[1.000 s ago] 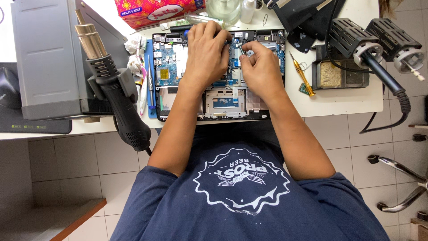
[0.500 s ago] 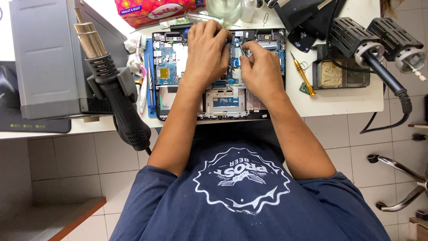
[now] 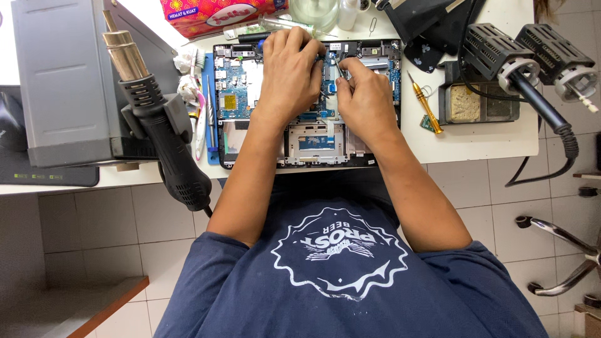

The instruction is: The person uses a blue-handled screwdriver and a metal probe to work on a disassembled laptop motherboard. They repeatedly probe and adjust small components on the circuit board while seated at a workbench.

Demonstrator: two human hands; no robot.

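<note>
Left hand: the left hand (image 3: 291, 72) is laid palm-down over the upper middle of the laptop (image 3: 307, 103), fingers curled toward its far edge; whether anything is gripped under them cannot be told.
Right hand: the right hand (image 3: 366, 94) is bunched just beside the left, fingers pinched together on a thin metal tool (image 3: 338, 66), its tip pointed down into the board (image 3: 235, 87).
Forearms: both are stretched forward from the dark blue shirt (image 3: 338, 275), converging over the laptop.
Laptop: opened up, it is set flat on the white table (image 3: 482, 134), right at the near edge, blue board exposed at the left.
Hidden: the centre of the board is covered by both hands; the tool's tip is too small to make out.
Left side: a black heat gun (image 3: 166, 134) is seen hanging off the table edge beside a grey box (image 3: 69, 81).
Right side: a yellow screwdriver (image 3: 426, 103) is lying near the laptop, a sponge tray (image 3: 479, 103) just beyond it.
Cut off: a red tissue pack (image 3: 219, 12) is clipped by the top edge.
</note>
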